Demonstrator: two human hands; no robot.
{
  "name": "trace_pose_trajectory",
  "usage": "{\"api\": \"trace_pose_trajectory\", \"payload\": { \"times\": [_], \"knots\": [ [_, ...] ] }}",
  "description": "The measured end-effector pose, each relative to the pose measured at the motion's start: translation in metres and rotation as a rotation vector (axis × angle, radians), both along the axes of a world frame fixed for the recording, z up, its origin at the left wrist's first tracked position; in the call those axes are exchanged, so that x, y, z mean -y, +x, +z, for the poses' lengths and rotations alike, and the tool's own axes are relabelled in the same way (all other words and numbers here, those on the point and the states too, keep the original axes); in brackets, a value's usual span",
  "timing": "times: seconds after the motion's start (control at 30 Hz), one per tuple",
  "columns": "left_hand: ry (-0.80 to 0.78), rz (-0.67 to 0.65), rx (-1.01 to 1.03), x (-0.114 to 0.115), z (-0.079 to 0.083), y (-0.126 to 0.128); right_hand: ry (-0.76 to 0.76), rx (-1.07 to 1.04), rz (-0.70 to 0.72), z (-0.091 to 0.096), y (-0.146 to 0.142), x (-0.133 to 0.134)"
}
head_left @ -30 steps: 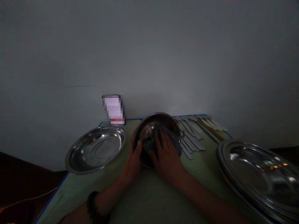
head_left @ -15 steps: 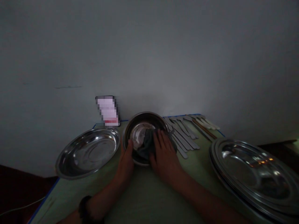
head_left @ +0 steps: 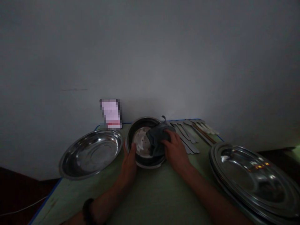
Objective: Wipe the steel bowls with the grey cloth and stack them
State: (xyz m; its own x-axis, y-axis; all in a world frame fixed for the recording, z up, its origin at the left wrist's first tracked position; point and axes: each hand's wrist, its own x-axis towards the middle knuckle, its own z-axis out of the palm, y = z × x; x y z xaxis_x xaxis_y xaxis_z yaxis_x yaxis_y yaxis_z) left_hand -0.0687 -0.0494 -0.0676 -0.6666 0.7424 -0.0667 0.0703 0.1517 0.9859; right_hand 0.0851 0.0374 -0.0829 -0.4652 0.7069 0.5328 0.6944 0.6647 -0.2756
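Observation:
A round metal bowl (head_left: 142, 140) rests near the back of the table, its inner bottom spotted. My left hand (head_left: 129, 161) grips the bowl's left rim, thumb over the edge and fingers along the outside. A dark grey-green cloth (head_left: 157, 139) lies over the bowl's right side and rim. My right hand (head_left: 175, 148) holds this cloth with curled fingers at the right rim. Just right of the bowl lie several pieces of metal cutlery (head_left: 188, 134), partly covered by the right hand and cloth.
A shiny oval metal dish (head_left: 91, 154) sits at the left. On the right is a stack of oval metal platters (head_left: 253, 178). A phone (head_left: 111, 114) leans against the wall (head_left: 150, 62) behind the green table (head_left: 140, 200). A white cable (head_left: 25, 208) hangs at lower left.
My right hand has gone from lying flat on the cloth inside the bowl to clutching it at the right rim. The cloth has shifted up and right. My left hand stays on the bowl.

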Motion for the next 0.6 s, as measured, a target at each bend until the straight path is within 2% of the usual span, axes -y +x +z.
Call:
{"api": "trace_pose_trajectory", "payload": {
  "times": [0.07,0.13,0.3,0.4,0.5,0.6],
  "knots": [
    [-0.073,0.02,0.04,0.0,0.001,-0.001,-0.041,-0.034,0.069,0.0,0.0,0.0],
    [-0.074,0.033,0.043,0.0,0.002,-0.001,-0.091,-0.135,0.057,0.001,-0.001,0.001],
    [0.128,-0.071,0.05,0.003,0.0,0.003,-0.172,-0.413,-0.119,0.001,-0.007,0.004],
    [0.215,-0.129,0.025,0.008,-0.001,0.004,-0.234,-0.443,-0.12,-0.003,-0.009,0.004],
    [0.244,-0.142,0.051,0.012,-0.001,0.005,-0.197,-0.465,-0.081,-0.002,-0.006,0.001],
    [0.302,-0.248,0.141,0.017,-0.003,0.004,-0.156,-0.495,-0.071,0.004,0.002,-0.006]
  ]
}}
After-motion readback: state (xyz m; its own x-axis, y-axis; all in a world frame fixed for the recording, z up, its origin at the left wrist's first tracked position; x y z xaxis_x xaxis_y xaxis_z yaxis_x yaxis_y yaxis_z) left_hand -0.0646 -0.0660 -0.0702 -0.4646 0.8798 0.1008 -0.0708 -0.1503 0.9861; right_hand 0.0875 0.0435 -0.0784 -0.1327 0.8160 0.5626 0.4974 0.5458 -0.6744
